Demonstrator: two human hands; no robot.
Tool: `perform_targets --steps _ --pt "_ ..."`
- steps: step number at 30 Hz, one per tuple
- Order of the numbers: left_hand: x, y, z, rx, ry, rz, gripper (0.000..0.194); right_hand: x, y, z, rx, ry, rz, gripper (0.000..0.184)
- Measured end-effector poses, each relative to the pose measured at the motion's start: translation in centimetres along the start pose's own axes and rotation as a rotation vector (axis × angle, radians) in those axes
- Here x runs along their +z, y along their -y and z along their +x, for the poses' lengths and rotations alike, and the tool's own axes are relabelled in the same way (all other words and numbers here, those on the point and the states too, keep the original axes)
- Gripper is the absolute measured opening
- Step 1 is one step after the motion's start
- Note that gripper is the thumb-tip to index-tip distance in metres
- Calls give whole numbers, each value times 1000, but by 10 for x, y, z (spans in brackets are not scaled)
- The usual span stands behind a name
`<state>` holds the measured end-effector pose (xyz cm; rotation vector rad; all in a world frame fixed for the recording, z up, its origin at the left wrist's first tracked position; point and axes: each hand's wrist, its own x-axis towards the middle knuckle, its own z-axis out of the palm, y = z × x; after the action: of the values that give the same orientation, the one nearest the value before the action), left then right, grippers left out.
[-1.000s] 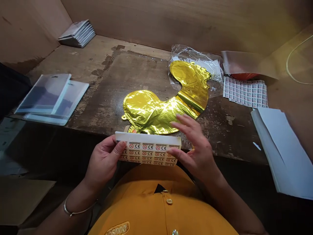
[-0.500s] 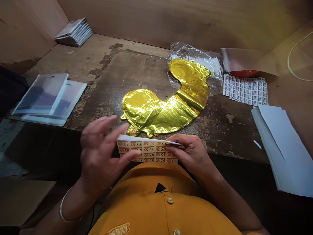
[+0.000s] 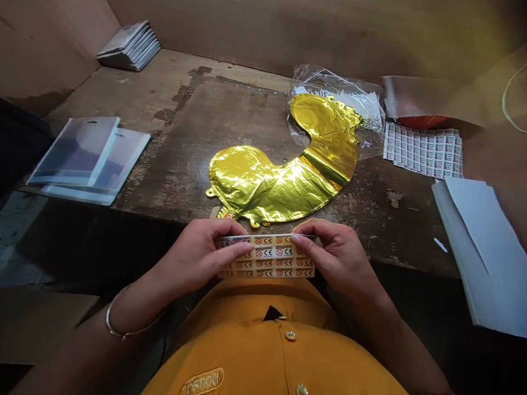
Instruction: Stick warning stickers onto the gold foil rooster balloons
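Note:
Between my two hands, in front of my body, is a sticker sheet (image 3: 269, 263) printed with rows of CE marks and red circle signs. My left hand (image 3: 201, 252) pinches its left end, thumb on the printed face and fingers behind. At the other end my right hand (image 3: 335, 252) grips the sheet's upper right corner between thumb and forefinger. Just beyond lies a flat gold foil balloon (image 3: 284, 186), curved like a number or letter, with small tabs along its edge. One red sticker on its lower left tab is partly hidden by my left hand.
A clear plastic bag (image 3: 300, 79) of white strips lies behind the balloon. More sticker sheets (image 3: 424, 151) and white paper (image 3: 489, 241) are at right. Clear sleeves (image 3: 78, 151) lie at left, with a folded stack (image 3: 129, 46) in the back corner. The table's front edge is close.
My left hand was spread and blurred at the sheet's left side; its fingers have now closed on that end. The sheet's top edge is now straight. The view has shifted slightly.

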<state>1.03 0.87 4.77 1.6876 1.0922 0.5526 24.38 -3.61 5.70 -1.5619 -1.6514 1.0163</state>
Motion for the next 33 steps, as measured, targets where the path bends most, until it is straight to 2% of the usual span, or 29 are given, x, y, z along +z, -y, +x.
perform_targets --steps 3,5,7,11,17,24,27,29,31,33 --pt "3 5 -4 -195 -36 -222 25 0 -7 -1 41 35 55 22" --pt "4 7 -6 -256 -31 -303 25 -1 -10 -1 78 63 110 23" --pt "5 8 -6 -261 -38 -325 23 -1 -11 -1 108 42 147 22" --pt "6 11 -7 -190 -126 -304 25 0 -12 0 147 -20 207 23" --pt "7 18 -10 -224 -205 -314 28 1 -16 1 288 67 434 24" --pt "2 34 -15 -238 -237 -267 37 9 -16 -2 267 3 384 29" --pt "-3 39 -16 -272 -269 -138 39 12 -18 -1 241 6 368 31" --pt "-6 35 -18 -176 -406 120 33 14 -18 -1 227 -16 363 31" --pt "-4 24 -19 44 -527 475 34 17 -17 -2 201 -27 316 31" --pt "1 9 -17 282 -441 708 46 21 -15 -3 149 -19 216 29"
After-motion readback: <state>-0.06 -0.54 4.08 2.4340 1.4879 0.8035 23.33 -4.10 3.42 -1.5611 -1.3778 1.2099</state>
